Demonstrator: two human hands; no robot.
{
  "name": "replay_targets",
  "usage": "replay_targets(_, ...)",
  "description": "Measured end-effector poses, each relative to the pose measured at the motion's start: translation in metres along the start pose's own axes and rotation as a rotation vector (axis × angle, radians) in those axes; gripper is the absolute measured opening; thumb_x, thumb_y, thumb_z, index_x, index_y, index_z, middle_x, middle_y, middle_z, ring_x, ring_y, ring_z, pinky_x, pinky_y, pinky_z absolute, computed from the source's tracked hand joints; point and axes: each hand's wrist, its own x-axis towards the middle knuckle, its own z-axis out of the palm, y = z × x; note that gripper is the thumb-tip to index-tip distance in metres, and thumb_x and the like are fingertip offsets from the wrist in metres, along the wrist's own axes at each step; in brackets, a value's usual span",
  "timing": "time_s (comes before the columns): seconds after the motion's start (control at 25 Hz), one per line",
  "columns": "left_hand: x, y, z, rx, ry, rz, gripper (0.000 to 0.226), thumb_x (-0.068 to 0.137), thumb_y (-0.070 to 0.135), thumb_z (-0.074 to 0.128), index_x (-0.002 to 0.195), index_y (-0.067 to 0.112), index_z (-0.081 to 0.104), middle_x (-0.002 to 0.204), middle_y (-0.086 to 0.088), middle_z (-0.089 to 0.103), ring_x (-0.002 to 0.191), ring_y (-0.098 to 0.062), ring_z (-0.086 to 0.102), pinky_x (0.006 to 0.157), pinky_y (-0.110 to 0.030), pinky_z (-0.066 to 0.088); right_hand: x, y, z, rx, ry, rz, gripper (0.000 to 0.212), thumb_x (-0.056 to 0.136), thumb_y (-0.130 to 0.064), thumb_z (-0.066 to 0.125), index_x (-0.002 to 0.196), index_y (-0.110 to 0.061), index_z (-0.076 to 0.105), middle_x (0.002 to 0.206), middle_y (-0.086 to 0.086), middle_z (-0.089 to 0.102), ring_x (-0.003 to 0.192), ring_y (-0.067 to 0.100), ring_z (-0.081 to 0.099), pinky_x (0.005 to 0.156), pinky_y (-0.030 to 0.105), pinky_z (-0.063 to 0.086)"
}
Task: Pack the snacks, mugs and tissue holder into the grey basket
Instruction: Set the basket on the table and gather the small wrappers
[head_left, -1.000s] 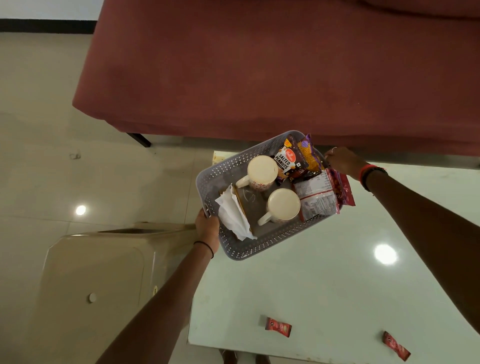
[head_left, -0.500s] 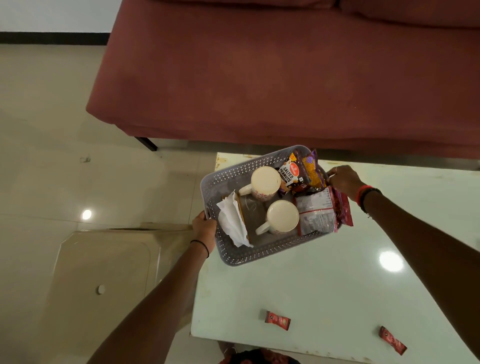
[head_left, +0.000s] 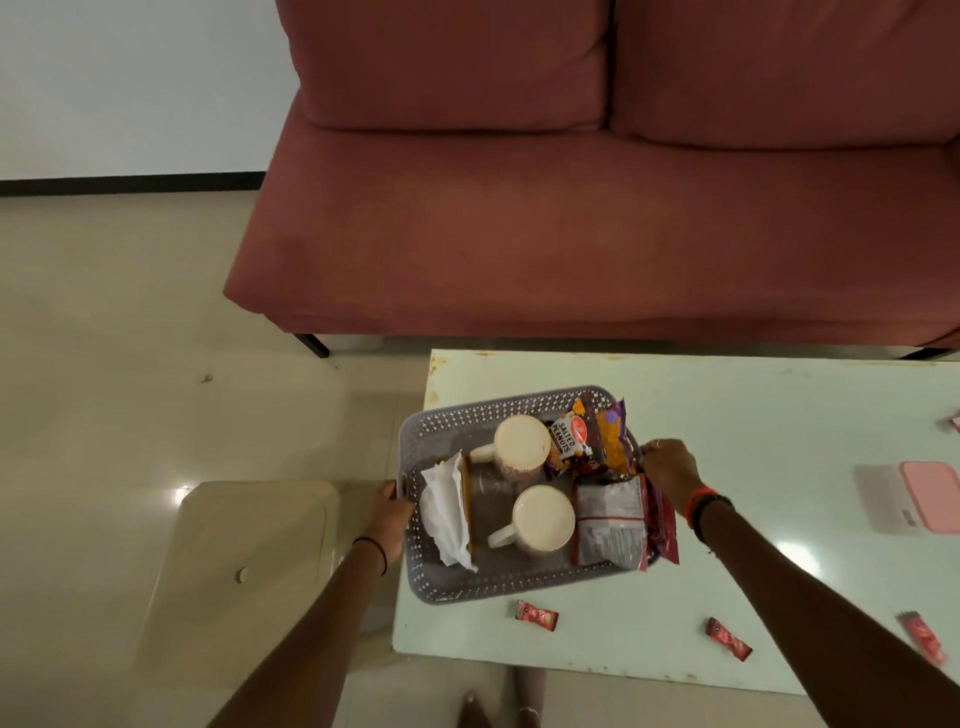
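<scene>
At the glossy table (head_left: 727, 415), left hand (head_left: 393, 512) and right hand (head_left: 670, 470) grip the perforated grey basket (head_left: 493, 586) holding 2 round mugs (head_left: 522, 441).

Maroon sofa (head_left: 519, 234) — pale table (head_left: 753, 441) before it

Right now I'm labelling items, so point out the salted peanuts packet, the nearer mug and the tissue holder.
salted peanuts packet (head_left: 566, 441), head view, printed label.
nearer mug (head_left: 543, 518), head view, round top.
tissue holder (head_left: 466, 504), head view, brown edge.

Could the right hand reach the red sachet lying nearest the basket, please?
Probably, but not while busy: the right hand grips the grey basket at its end. The red sachet lies uncovered on the table, with nothing between.
</scene>
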Motion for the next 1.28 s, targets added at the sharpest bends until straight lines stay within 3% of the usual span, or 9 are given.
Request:
replay_targets(0.16, -0.049, -0.010, -0.014, 0.005, 0.020, 0.025, 0.028, 0.090, -0.006, 0.044, 0.116, -0.008, 0.055, 0.105, -0.021, 0.062, 0.083, -0.026, 0.057, 0.071, -0.033, 0.049, -0.050, 0.020, -0.013, 0.049, 0.008, -0.001, 0.023, 0.083, 0.004, 0.049, 0.091, 0.008, 0.071, 0.085, 0.016, 0.064, 0.079, 0.026, 0.055, 0.068, 0.028, 0.038)
replay_targets(0.32, -0.099, -0.033, -0.024, 0.004, 0.036, 0.017, 0.031, 0.085, -0.014, 0.044, 0.114, -0.014, 0.054, 0.080, -0.011, 0.061, 0.069, -0.023, 0.055, 0.061, -0.031, 0.047, -0.099, 0.043, -0.030, 0.108, 0.017, -0.015, 0.024, 0.080, 0.007, 0.050, 0.091, 0.010, 0.071, 0.084, 0.019, 0.066, 0.075, 0.025, 0.054, 0.060, 0.027, 0.037)
replay_targets(0.52, -0.147, -0.053, -0.015, 0.032, 0.020, 0.032, 0.031, 0.085, -0.017, 0.038, 0.113, -0.017, 0.052, 0.071, -0.009, 0.056, 0.063, -0.020, 0.051, 0.054, -0.027, 0.046, -0.147, 0.082, -0.056, 0.159, 0.050, -0.011, 0.024, 0.082, 0.005, 0.049, 0.092, 0.008, 0.071, 0.096, 0.024, 0.070, 0.078, 0.027, 0.058, 0.067, 0.029, 0.043)
replay_targets(0.68, -0.169, -0.062, 0.005, 0.062, -0.060, 0.038, 0.034, 0.086, -0.017, 0.035, 0.116, -0.014, 0.052, 0.089, -0.015, 0.061, 0.080, -0.030, 0.057, 0.074, -0.040, 0.050, -0.167, 0.119, -0.077, 0.184, 0.066, 0.020, 0.024, 0.085, 0.005, 0.048, 0.093, 0.009, 0.070, 0.098, 0.025, 0.070, 0.077, 0.027, 0.057, 0.063, 0.027, 0.045)
replay_targets(0.76, -0.175, -0.066, 0.019, 0.090, -0.061, 0.038, 0.035, 0.085, -0.018, 0.035, 0.112, -0.010, 0.055, 0.087, -0.015, 0.061, 0.078, -0.030, 0.056, 0.071, -0.038, 0.048, -0.171, 0.136, -0.088, 0.188, 0.077, 0.034, 0.024, 0.085, 0.004, 0.048, 0.093, 0.009, 0.070, 0.098, 0.025, 0.071, 0.078, 0.027, 0.058, 0.067, 0.029, 0.045)
replay_targets(0.92, -0.182, -0.066, 0.067, 0.132, -0.053, 0.055, 0.034, 0.082, -0.018, 0.038, 0.102, -0.007, 0.063, 0.098, -0.024, 0.062, 0.088, -0.032, 0.055, 0.082, -0.043, 0.046, -0.162, 0.175, -0.120, 0.214, 0.097, 0.073, 0.023, 0.084, 0.005, 0.048, 0.092, 0.010, 0.070, 0.096, 0.026, 0.070, 0.078, 0.028, 0.058, 0.069, 0.031, 0.045)
replay_targets(1.12, -0.178, -0.060, 0.143, 0.178, -0.037, 0.058, 0.022, 0.085, -0.008, 0.047, 0.091, 0.000, 0.066, 0.092, -0.020, 0.063, 0.084, -0.026, 0.053, 0.078, -0.037, 0.044, -0.125, 0.219, -0.162, 0.169, 0.066, 0.110, 0.018, 0.087, 0.005, 0.048, 0.078, 0.004, 0.063, 0.084, 0.018, 0.064, 0.075, 0.025, 0.055, 0.067, 0.030, 0.042)
replay_targets(1.28, -0.172, -0.060, 0.207, 0.188, -0.032, 0.023, 0.023, 0.085, -0.008, 0.047, 0.094, -0.001, 0.067, 0.092, -0.018, 0.065, 0.086, -0.028, 0.055, 0.080, -0.041, 0.048, -0.082, 0.246, -0.201, 0.233, 0.084, 0.163, 0.020, 0.084, 0.005, 0.049, 0.086, 0.010, 0.068, 0.083, 0.021, 0.067, 0.074, 0.027, 0.057, 0.068, 0.031, 0.043)
